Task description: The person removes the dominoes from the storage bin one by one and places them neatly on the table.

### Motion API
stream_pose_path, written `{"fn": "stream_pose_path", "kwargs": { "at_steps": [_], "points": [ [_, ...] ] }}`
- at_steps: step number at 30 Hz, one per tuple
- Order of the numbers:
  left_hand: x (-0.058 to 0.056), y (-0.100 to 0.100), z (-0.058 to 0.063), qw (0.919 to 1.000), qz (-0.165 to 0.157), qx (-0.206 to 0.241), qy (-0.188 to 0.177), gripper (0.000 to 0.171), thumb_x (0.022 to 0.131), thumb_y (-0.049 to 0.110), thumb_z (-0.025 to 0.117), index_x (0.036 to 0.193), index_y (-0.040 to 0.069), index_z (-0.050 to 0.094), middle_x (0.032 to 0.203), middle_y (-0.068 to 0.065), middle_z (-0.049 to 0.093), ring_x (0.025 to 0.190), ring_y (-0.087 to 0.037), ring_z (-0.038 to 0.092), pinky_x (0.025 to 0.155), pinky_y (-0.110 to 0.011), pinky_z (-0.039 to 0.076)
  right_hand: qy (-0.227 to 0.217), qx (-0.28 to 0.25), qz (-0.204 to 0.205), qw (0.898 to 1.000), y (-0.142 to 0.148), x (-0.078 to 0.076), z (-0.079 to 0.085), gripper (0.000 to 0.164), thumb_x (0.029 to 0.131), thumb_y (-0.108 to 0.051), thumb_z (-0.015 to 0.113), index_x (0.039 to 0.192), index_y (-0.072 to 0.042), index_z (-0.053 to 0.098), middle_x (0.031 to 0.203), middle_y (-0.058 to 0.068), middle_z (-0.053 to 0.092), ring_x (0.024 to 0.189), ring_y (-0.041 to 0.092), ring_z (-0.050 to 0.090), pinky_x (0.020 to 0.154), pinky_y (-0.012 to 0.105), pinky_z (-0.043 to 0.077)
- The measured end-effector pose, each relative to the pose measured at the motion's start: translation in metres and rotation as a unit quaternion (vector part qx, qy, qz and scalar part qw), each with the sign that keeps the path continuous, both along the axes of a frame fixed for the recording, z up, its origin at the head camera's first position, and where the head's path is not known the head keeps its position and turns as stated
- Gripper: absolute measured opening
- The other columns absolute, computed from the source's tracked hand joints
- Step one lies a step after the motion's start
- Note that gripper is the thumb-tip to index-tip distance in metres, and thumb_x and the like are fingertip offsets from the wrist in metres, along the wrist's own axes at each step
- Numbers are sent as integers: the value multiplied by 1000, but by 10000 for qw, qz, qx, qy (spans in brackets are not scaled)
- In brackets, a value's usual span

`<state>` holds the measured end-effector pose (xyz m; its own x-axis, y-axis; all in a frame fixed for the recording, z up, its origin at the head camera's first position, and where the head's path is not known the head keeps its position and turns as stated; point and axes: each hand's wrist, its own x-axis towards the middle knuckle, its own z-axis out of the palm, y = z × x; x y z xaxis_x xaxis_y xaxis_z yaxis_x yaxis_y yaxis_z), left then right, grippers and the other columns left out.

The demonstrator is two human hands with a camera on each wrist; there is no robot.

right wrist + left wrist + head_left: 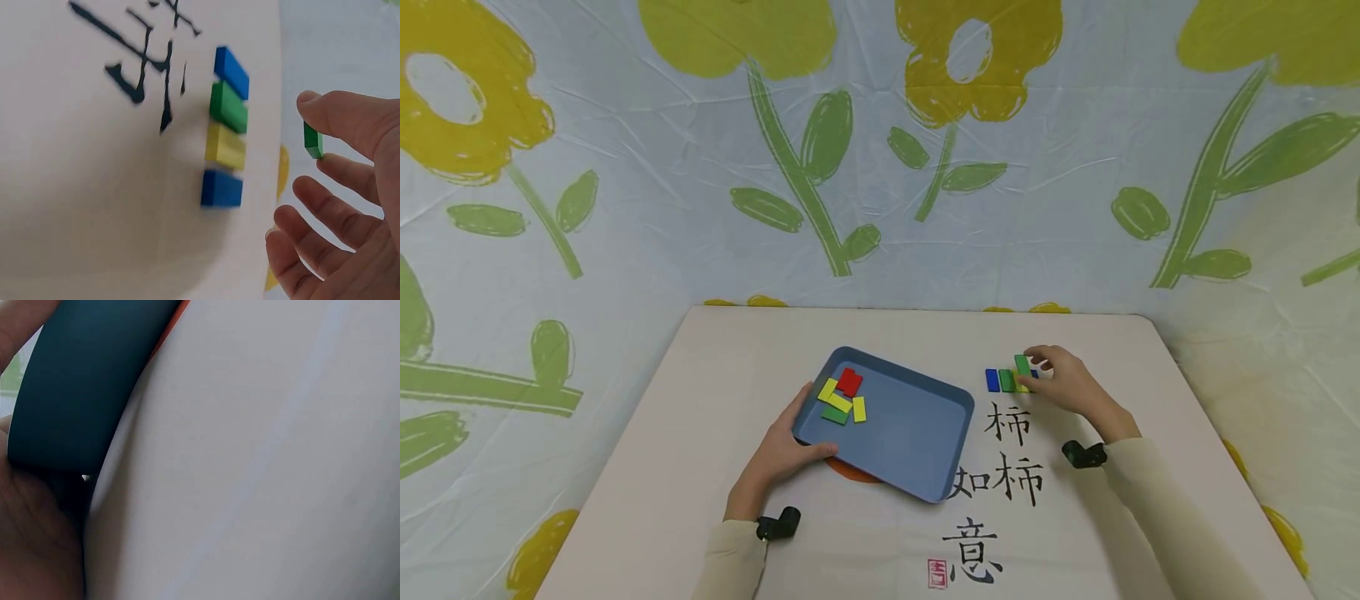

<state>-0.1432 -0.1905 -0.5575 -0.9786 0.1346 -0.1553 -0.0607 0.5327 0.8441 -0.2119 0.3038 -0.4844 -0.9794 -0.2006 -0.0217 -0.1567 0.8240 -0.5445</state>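
My left hand (781, 448) grips the left end of a blue tray (906, 433), thumb along the near rim. In the tray's left part lie red blocks (849, 382), several yellow blocks (860, 409) and a green block (834, 414). Between thumb and index finger, my right hand (1070, 385) pinches another green block (313, 140), raised above the table. Beside that hand a row of blocks stands side by side: a blue block (232, 72), a green one (229, 107), a yellow one (225, 147) and a blue one (222, 189).
Black brush characters (1018, 479) and a red seal mark (937, 573) show on the pale table surface (715, 358). An orange shape (850, 472) is partly hidden under the tray. Behind the table hangs a flower-printed cloth (685, 167).
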Motion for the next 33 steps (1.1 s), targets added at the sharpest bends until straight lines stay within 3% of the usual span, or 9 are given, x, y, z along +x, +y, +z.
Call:
{"fn": "stream_pose_path", "kwargs": {
  "at_steps": [13, 20, 33],
  "points": [
    [0, 1, 2, 10000, 34, 14, -22, 113, 74, 51, 89, 163, 43, 20, 170, -3, 27, 153, -35, 30, 118, -66, 32, -400, 85, -540, 9977, 40, -2, -26, 56, 94, -24, 74, 137, 7, 55, 132, 36, 57, 118, 51, 57, 94, 61, 53],
    [1, 1, 3, 10000, 1, 70, 15, 113, 75, 48, 90, 164, 41, 20, 170, -3, 27, 153, -36, 30, 118, -66, 32, -354, 188, -589, 9975, 47, -3, -39, 57, 92, -23, 77, 135, 8, 57, 131, 34, 57, 116, 49, 57, 94, 62, 51],
    [1, 1, 2, 9999, -33, 64, 108, 112, 75, 47, 90, 163, 43, 20, 170, -1, 26, 154, -35, 30, 119, -66, 31, -275, 178, -518, 9981, 48, 0, -44, 57, 92, -24, 77, 135, 9, 58, 135, 36, 51, 120, 53, 53, 99, 65, 48]
  ]
}}
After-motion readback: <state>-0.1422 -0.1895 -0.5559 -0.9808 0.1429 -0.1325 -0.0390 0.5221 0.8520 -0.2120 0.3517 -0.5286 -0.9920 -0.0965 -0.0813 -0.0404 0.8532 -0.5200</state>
